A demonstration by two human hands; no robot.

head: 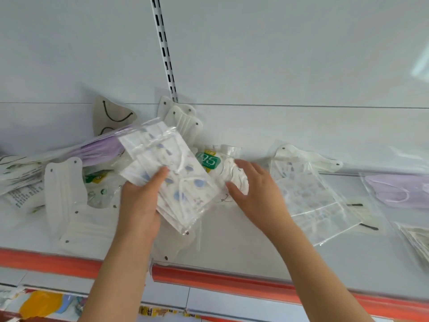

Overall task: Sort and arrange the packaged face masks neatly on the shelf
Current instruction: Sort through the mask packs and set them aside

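While the left hand (139,201) holds a printed mask pack (171,180), loose mask packs (69,205) crowd the shelf (267,259).

A single wide-angle camera worn on the head looks forward and down, close over a white shelf (267,247) whose orange-red front edge strip (220,281) crosses the lower frame. The shelf's white back panel (278,54) fills the upper half, with a slotted upright (165,59) leaning from top centre. Both forearms enter from the bottom edge.
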